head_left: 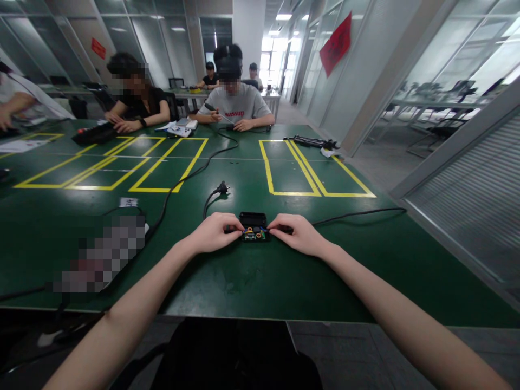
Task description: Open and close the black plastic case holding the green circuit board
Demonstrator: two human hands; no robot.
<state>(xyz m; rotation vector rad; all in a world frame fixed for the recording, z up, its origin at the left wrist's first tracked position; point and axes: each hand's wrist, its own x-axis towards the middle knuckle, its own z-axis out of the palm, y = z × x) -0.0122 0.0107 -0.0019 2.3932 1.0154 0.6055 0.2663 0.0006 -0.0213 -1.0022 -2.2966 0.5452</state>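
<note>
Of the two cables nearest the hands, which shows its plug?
The left cable: its plug lies on the table beyond the left hand. The right cable, running past the right hand, shows none.

Yellow tape outlines [294,194] mark the green table [235,281] towards its far edge. Near the far right corner lies a long black object [311,142]; beyond the far edge sits a person in a grey T-shirt [244,100].

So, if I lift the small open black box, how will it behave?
The box is probably light, being small. Its bare inner parts look easy to damage. The bent cable beyond the right hand might drag and tip it.
</note>
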